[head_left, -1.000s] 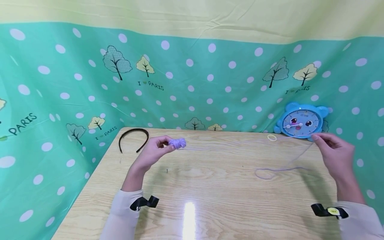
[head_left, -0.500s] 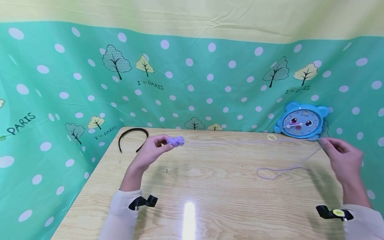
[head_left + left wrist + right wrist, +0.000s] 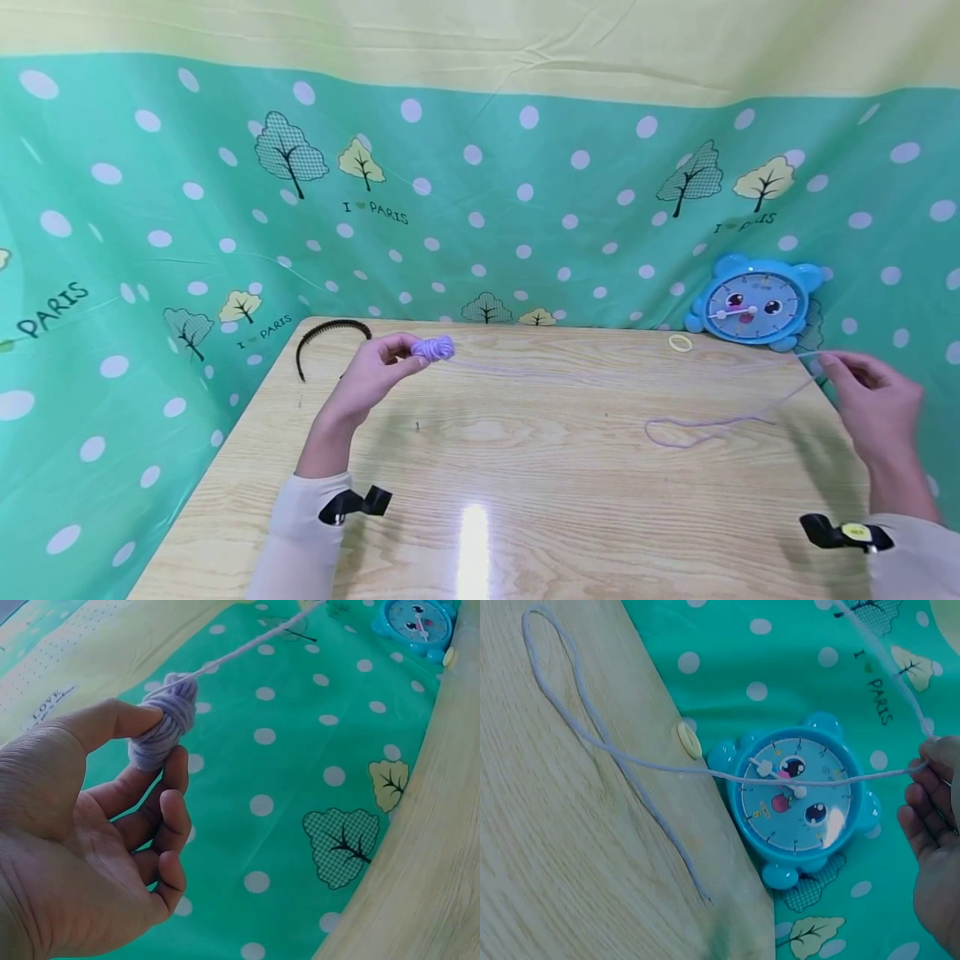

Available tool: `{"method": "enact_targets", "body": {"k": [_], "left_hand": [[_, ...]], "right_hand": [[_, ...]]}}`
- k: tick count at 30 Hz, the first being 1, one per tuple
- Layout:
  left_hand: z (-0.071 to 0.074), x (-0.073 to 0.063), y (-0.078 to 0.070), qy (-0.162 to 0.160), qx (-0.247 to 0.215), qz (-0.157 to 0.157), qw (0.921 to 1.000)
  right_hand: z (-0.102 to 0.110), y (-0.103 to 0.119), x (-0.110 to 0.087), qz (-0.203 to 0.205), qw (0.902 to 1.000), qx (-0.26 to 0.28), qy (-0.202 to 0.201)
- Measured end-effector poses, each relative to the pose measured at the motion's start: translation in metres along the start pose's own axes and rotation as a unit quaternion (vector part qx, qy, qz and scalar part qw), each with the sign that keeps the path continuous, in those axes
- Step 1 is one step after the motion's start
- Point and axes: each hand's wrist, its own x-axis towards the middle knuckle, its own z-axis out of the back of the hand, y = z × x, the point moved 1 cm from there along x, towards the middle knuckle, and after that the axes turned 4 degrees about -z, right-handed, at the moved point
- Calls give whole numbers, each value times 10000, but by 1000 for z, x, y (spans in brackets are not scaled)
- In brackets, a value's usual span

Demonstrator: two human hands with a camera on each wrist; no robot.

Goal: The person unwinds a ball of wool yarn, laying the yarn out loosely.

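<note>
Between thumb and fingers my left hand [image 3: 367, 375] pinches a small wound bundle of lilac yarn [image 3: 433, 348], held above the table. In the left wrist view the yarn bundle [image 3: 165, 724] shows its wraps, and one strand leaves its top toward the upper right. That strand runs across to my right hand [image 3: 877, 404], which pinches it with thumb and fingertips at the right side. Beyond the pinch, the tail of the yarn [image 3: 667, 769] drops to the table and lies there in a long loop with a loose end.
A blue bear-shaped clock [image 3: 753, 304] leans at the back right, beside a small pale yellow ring [image 3: 680, 343]. Behind the left hand lies a black headband [image 3: 330, 327]. A green dotted curtain [image 3: 525, 208] hangs along the back of the wooden table [image 3: 562, 483].
My right hand has moved right and slightly down, drawing the strand along. The left hand with the bundle has shifted a little left and up. The loop on the table has slid slightly right.
</note>
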Motion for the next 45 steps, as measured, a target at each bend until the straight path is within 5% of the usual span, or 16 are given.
{"method": "enact_targets", "body": {"k": [10,18,27,35,40,45], "left_hand": [[5,-2,0,-84,43,62,9999],[8,-3,-1,-136,5,113,9998],[10,-3,0,-157,38,122,9998],[4,-1,0,-43,-26,22,10000],[1,0,-1,8,-16,-44,10000],[-3,0,-3,18,-26,-39,10000]], "right_hand": [[5,-34,13,-567,9960,-641,258],[8,-76,16,-858,9929,-582,579],[7,-95,15,-1278,9886,-543,578],[-1,-109,10,-910,9766,-1761,835],[-8,-113,8,-324,9752,-1962,976],[-12,-114,7,-193,9740,-1910,1205]]}}
